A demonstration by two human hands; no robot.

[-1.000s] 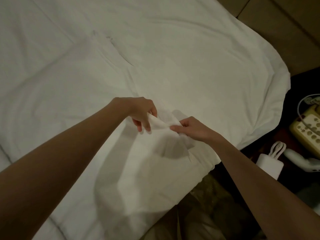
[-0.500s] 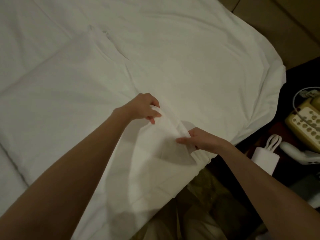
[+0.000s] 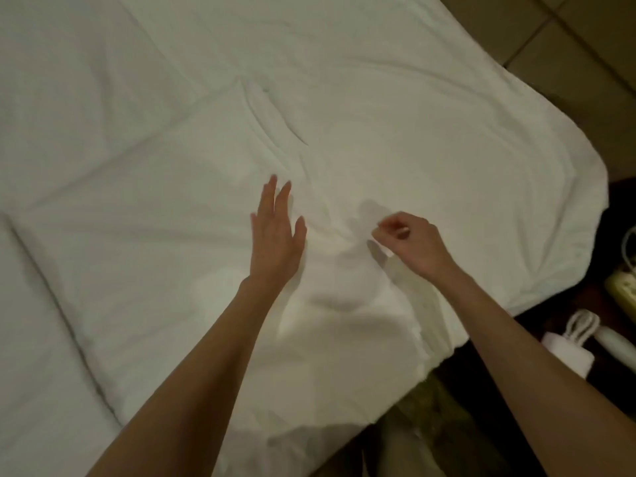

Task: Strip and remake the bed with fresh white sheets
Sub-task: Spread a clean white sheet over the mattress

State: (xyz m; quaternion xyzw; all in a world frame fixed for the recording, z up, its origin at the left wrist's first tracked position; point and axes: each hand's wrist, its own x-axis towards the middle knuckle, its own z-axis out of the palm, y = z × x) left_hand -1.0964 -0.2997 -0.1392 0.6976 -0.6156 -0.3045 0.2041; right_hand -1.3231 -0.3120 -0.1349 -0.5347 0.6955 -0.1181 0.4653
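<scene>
White sheet (image 3: 395,139) under flat left hand (image 3: 275,235), curled right hand (image 3: 409,244).

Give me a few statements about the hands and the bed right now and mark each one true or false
1. The left hand lies flat with straight fingers on the white cotton sheet. True.
2. The right hand is spread flat. False: its fingers are curled.
3. A small white paper bag with cord handles stands beside the bed. True.
4. The sheet is blue. False: it is white.
</scene>
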